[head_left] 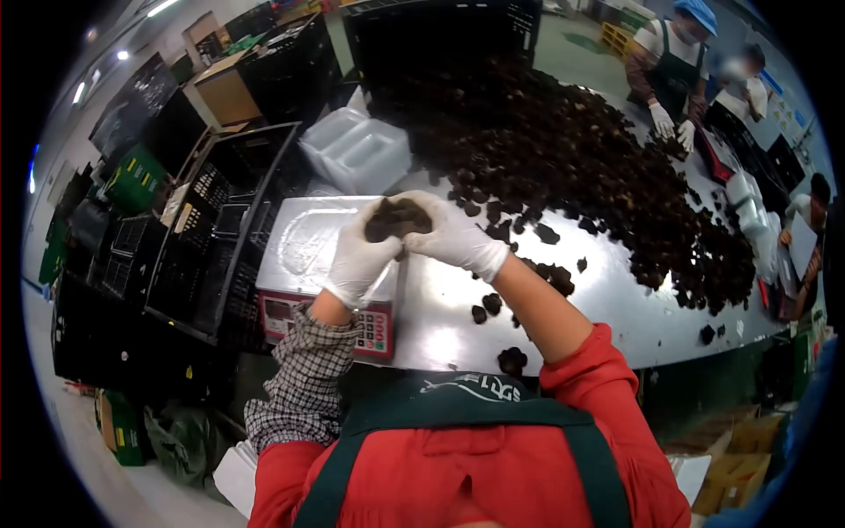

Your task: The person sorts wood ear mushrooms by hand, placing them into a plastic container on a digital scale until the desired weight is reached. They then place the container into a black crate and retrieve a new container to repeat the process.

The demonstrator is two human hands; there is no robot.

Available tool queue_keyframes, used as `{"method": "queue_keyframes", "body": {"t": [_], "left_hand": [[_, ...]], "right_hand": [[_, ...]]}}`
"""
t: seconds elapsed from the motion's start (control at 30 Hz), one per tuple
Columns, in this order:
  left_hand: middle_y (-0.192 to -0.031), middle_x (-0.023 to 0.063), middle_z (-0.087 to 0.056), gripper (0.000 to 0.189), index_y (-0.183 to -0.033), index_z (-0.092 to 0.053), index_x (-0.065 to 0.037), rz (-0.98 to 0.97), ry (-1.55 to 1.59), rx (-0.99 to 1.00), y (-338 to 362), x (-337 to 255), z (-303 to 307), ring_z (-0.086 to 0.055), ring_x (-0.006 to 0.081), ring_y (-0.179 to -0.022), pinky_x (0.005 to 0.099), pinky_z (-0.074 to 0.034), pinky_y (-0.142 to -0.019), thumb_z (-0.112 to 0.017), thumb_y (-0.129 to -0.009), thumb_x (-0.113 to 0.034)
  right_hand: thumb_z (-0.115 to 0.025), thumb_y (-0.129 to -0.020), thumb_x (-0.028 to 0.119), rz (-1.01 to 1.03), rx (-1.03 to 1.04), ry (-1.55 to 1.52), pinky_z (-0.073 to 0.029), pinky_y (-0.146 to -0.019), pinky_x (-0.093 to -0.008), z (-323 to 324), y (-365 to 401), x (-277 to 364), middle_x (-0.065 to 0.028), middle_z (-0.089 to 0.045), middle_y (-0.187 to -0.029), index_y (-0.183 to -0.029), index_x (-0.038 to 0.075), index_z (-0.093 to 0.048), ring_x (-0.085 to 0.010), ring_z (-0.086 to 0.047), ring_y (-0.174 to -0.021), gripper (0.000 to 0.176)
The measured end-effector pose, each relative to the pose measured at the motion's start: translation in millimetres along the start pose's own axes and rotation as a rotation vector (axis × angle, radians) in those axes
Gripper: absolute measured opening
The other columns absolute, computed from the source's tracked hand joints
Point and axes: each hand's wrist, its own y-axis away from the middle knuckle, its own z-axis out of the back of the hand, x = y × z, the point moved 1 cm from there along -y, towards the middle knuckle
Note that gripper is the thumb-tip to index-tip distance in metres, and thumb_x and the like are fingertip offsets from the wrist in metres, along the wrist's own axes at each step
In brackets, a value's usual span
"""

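White gloves cover both of my hands, which come together above the left part of the metal table. My left hand (356,260) and my right hand (453,236) curl around a handful of dark brown mushroom-like pieces (398,220) from either side. Below my left hand is a red and white digital scale (304,251) with a keypad on its front. A stack of white foam trays (359,150) stands just behind the scale. A large heap of similar dark pieces (563,150) spreads over the table on the right.
Loose dark pieces (510,359) lie along the near part of the metal table (431,326). Black plastic crates (198,255) stand on the left. Across the table, a gloved co-worker (673,70) handles the heap; other people and more white trays (748,202) are at the right.
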Motion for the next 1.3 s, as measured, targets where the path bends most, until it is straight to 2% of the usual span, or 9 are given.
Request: {"method": "queue_keyframes", "body": {"t": [0.23, 0.33, 0.47, 0.53, 0.7, 0.77, 1.03, 1.23, 1.3], "left_hand": [[-0.103, 0.0106, -0.061, 0.042, -0.116, -0.052, 0.003, 0.061, 0.061, -0.038, 15.9, 23.8, 83.9, -0.06, 0.0162, -0.091, 0.0258, -0.051, -0.07, -0.053, -0.075, 0.008], [-0.113, 0.0196, -0.057, 0.056, -0.123, -0.049, 0.001, -0.036, -0.596, 0.004, 23.0, 51.7, 90.1, -0.057, 0.0294, -0.105, 0.0375, -0.047, -0.091, -0.065, -0.071, -0.009], [-0.134, 0.025, -0.04, 0.093, -0.137, -0.037, -0.001, -0.015, -1.093, 0.081, 35.6, 50.3, 73.5, -0.047, 0.0433, -0.115, 0.0452, -0.041, -0.098, -0.079, -0.062, -0.036], [-0.135, 0.0276, -0.038, 0.095, -0.138, -0.036, 0.0, 0.007, -1.071, 0.107, 35.2, 40.0, 76.8, -0.044, 0.0428, -0.12, 0.0438, -0.038, -0.102, -0.08, -0.061, -0.034], [-0.136, 0.0253, -0.042, 0.093, -0.135, -0.04, 0.001, -0.131, -0.908, 0.004, 36.9, 37.3, 102.6, -0.043, 0.0374, -0.126, 0.0404, -0.036, -0.105, -0.085, -0.06, -0.028], [-0.131, 0.0219, -0.049, 0.072, -0.129, -0.048, 0.001, -0.286, -0.8, -0.133, 43.1, 38.5, 112.1, -0.05, 0.0327, -0.121, 0.0377, -0.042, -0.1, -0.081, -0.068, -0.017], [-0.105, 0.0062, -0.061, 0.022, -0.11, -0.061, 0.004, -0.125, -0.315, -0.593, 95.0, 48.6, 155.9, -0.058, 0.0121, -0.094, 0.0233, -0.046, -0.084, -0.06, -0.089, 0.0], [-0.105, 0.0061, -0.062, 0.022, -0.112, -0.06, 0.005, -0.105, -0.227, -0.505, 98.8, 56.4, 131.0, -0.058, 0.0119, -0.095, 0.0235, -0.046, -0.086, -0.054, -0.092, 0.0], [-0.109, 0.0075, -0.062, 0.023, -0.115, -0.059, 0.004, -0.126, -0.282, -0.444, 98.2, 54.1, 120.0, -0.059, 0.0133, -0.098, 0.0245, -0.046, -0.088, -0.054, -0.092, -0.001]], "right_hand": [[-0.062, -0.075, 0.003, 0.076, 0.142, 0.121, -0.043, -0.1, -0.0315, -64.5, -61.6, -37.6, -0.0145, -0.051, -0.125, -0.13, 0.002, -0.045, -0.0222, -0.052, -0.116, 0.057], [-0.069, -0.071, 0.024, 0.014, 0.22, 0.507, -0.042, -0.1, -0.0358, -61.9, -58.1, -47.8, -0.0221, -0.049, -0.125, -0.132, 0.008, -0.046, -0.0347, -0.052, -0.114, 0.067], [-0.07, -0.07, 0.03, 0.006, 0.211, 0.704, -0.045, -0.095, -0.0389, -54.1, -49.9, -42.3, -0.0251, -0.049, -0.126, -0.132, 0.009, -0.048, -0.0398, -0.055, -0.108, 0.069], [-0.069, -0.075, 0.024, -0.05, 0.261, 0.542, -0.037, -0.104, -0.0373, -42.7, -47.3, -19.2, -0.0257, -0.04, -0.137, -0.135, 0.006, -0.044, -0.0386, -0.045, -0.122, 0.068], [-0.064, -0.08, 0.017, 0.013, -0.16, 0.561, -0.042, -0.098, -0.0365, 8.5, 12.3, -7.7, -0.0198, -0.055, -0.122, -0.126, 0.005, -0.053, -0.0332, -0.051, -0.115, 0.048], [-0.065, -0.081, 0.016, -0.055, -0.325, 0.703, -0.041, -0.099, -0.0396, 28.9, 58.9, -17.0, -0.0214, -0.051, -0.126, -0.126, 0.001, -0.052, -0.0343, -0.051, -0.116, 0.049], [-0.07, -0.078, 0.021, -0.619, -0.82, 1.062, -0.027, -0.108, -0.0471, 16.7, 329.0, -97.3, -0.0296, -0.035, -0.137, -0.137, -0.005, -0.034, -0.0437, -0.033, -0.129, 0.074], [-0.078, -0.067, 0.037, -0.48, -0.507, 0.88, -0.029, -0.106, -0.0508, -45.0, 288.9, -81.7, -0.0303, -0.03, -0.14, -0.141, -0.001, -0.028, -0.0471, -0.03, -0.129, 0.098], [-0.077, -0.067, 0.037, -0.359, -0.392, 0.975, -0.033, -0.102, -0.0507, -57.3, 266.9, -86.6, -0.0299, -0.029, -0.14, -0.138, 0.002, -0.033, -0.0447, -0.035, -0.125, 0.09]]}}
